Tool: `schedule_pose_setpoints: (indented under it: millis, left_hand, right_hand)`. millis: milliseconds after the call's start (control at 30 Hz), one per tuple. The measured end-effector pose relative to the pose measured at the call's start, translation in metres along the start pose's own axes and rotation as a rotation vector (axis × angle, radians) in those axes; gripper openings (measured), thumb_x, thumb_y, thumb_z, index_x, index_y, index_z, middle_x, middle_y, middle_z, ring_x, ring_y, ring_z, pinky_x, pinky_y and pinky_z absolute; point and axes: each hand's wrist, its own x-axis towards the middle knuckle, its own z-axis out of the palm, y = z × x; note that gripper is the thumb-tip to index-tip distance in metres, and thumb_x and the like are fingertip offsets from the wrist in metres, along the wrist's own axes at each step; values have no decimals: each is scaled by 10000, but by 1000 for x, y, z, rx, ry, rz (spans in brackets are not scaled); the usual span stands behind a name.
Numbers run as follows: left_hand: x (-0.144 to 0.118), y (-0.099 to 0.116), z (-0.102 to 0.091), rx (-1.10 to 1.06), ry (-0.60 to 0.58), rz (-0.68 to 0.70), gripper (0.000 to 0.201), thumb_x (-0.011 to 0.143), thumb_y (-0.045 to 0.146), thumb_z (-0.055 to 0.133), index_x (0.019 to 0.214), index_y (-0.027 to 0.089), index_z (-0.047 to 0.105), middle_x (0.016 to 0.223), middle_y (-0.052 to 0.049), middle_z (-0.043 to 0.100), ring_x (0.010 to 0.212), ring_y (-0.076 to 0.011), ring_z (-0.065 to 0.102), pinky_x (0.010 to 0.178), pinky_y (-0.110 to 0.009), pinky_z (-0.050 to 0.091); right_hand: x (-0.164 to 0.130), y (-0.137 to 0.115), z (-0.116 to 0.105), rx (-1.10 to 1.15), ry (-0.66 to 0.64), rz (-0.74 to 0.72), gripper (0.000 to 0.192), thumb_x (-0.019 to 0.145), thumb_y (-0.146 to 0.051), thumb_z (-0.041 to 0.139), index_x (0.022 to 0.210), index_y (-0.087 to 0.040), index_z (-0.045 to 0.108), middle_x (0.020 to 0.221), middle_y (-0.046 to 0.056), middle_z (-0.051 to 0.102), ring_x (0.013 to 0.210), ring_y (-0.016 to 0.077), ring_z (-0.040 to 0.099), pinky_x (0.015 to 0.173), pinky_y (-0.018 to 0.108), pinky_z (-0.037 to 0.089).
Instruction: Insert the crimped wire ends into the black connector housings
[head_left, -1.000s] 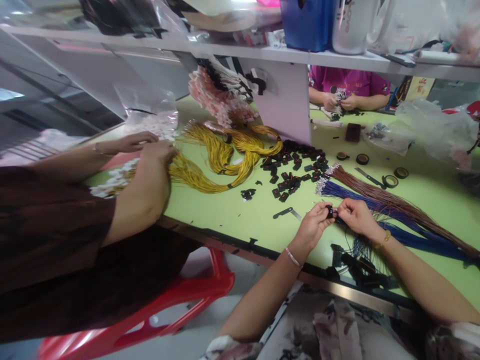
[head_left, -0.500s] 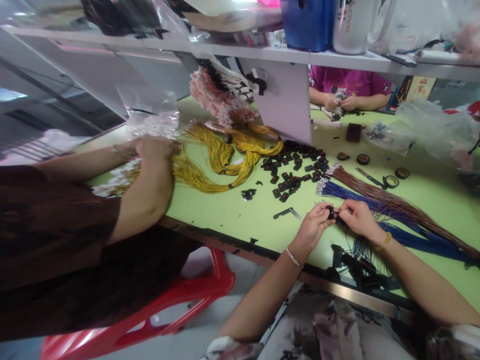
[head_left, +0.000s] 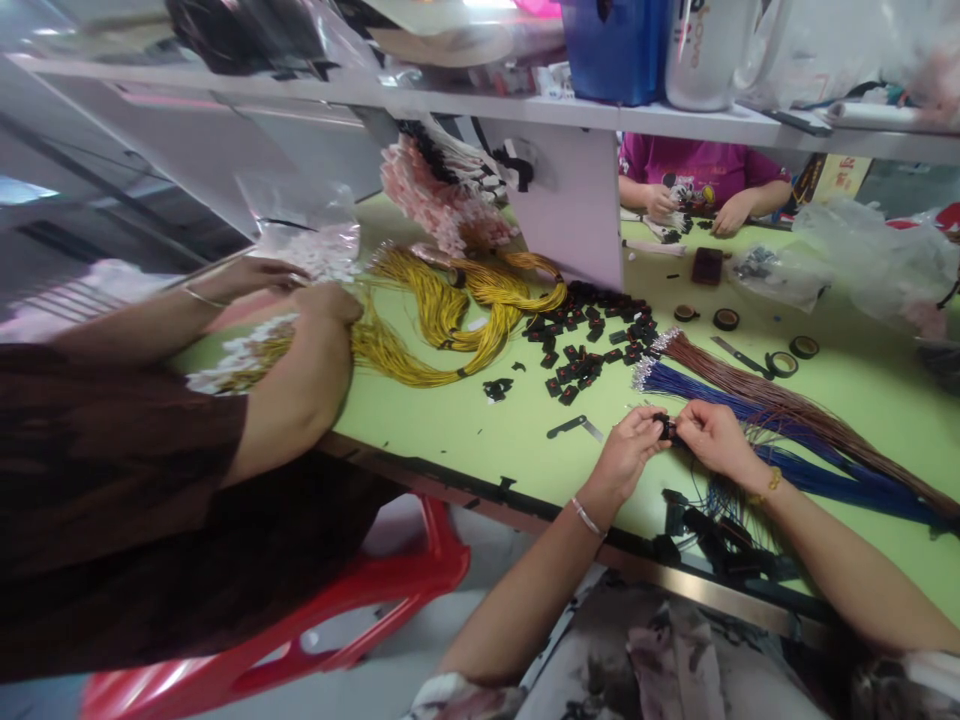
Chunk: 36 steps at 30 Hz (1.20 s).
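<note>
Pinched in the left hand (head_left: 628, 446) is a black connector (head_left: 663, 427) (right hand (head_left: 712, 436) alongside, grip unclear).

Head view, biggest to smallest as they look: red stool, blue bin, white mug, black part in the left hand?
1. Red stool
2. Blue bin and white mug: both cut off by the frame, unranked
3. Black part, partly hidden

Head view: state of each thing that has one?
Left hand: fingers closed on a small black part.
Right hand: fingers curled beside it, grip hidden.
Yellow wires: curved, tied in bundles.
Blue wires: bundled.
Brown wires: bundled.
Black blocks: loose, scattered.
Tape rolls: lying flat.
Mug: upright.
</note>
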Motion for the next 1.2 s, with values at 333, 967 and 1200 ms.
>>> schedule_pose_setpoints:
  millis: [333, 967, 1200]
  left_hand:
    - [-2, 0, 1, 54, 48, -4, 359, 604, 279, 800, 903, 138, 660, 834, -37, 638, 678, -82, 568, 650, -213, 480]
    - [-63, -39, 59, 1445, -989, 1055, 319, 929, 306, 416, 1146, 143, 583, 1057, -90, 652, 1031, -166, 563, 904, -271, 440]
    - [-13, 39, -27, 1524, 128, 798, 314, 911, 194, 380, 1054, 157, 657, 1000, -122, 649, 971, -229, 555, 869, -403, 452]
  right_hand:
    - [-1, -4, -3, -67, -98, -143, 189, 806, -203, 482, 619, -181, 480, 538, -33, 481, 491, 87, 374, 495, 216, 265]
    - [6, 12, 2, -399, -132, -53, 86, 826, -270, 541, 809, -192, 574, 783, 34, 581, 691, 152, 502, 619, 256, 314]
    - [2, 16, 0, -316, -80, -105, 168, 878, -252, 451, 747, -196, 542, 750, 28, 575, 689, 153, 511, 625, 257, 331]
